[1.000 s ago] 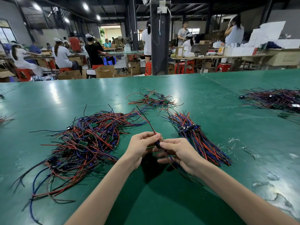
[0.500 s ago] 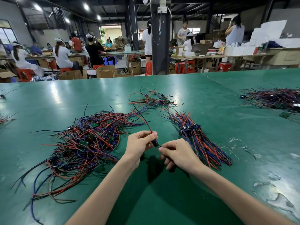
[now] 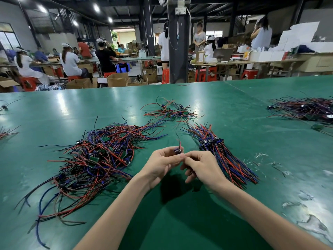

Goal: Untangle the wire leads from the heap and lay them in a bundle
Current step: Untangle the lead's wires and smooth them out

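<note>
A tangled heap of red, blue and black wire leads [image 3: 93,159] with small green boards lies on the green table [image 3: 180,222] at left of centre. To the right, a straightened bundle of leads [image 3: 225,157] lies fanned toward me. Between them my left hand [image 3: 160,163] pinches one wire lead [image 3: 178,149] by its small dark component, its thin wires sticking up. My right hand [image 3: 201,166] meets it fingertip to fingertip and pinches the same lead; the lower part of the lead is hidden by my fingers.
A smaller loose tangle [image 3: 171,110] lies farther back at centre. Another pile of leads [image 3: 306,109] sits at the far right, and stray wires [image 3: 5,130] at the left edge. Scraps of tape [image 3: 261,157] mark the table at right. People work at benches beyond the table.
The lead's long wires have come free of the heap and now stand short above my fingers. My hands have closed together again around its component, slightly higher above the table.
</note>
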Demonstrator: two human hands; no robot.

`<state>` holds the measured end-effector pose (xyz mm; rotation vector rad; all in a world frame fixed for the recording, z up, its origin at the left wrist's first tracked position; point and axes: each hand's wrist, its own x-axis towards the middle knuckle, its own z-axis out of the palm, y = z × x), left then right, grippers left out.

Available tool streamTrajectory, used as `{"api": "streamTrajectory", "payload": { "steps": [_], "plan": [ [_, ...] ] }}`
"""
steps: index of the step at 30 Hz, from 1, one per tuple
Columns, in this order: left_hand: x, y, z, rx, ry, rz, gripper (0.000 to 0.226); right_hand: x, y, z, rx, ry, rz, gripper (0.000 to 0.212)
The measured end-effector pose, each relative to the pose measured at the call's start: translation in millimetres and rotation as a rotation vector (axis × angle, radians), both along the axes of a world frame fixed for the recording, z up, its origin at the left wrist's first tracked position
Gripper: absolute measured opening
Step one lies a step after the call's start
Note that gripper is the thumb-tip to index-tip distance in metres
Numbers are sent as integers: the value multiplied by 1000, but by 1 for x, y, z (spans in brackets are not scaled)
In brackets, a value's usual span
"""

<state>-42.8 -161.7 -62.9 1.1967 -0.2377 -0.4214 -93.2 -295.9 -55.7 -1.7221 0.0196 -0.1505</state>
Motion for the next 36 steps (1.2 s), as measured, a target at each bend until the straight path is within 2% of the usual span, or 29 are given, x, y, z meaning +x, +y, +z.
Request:
{"api": "streamTrajectory", "payload": {
  "steps": [3,7,15,23,27,36],
  "plan": [
    [0,2,1,19,1,-9,34,0,0,0,68,5,-15,18],
    [-1,4,2,79,-57,-2,34,0,2,1,187,61,1,17],
    [-2,6,1,45,-77,0,35,0,0,4,374,225,103,18],
    [-2,5,-1,66,-148,30,35,-2,0,5,384,258,129,19],
    [-1,6,-1,95,-182,50,42,-1,0,5,397,285,131,16],
    [1,5,-2,215,-281,130,32,1,2,3,366,265,154,19]
  ]
}}
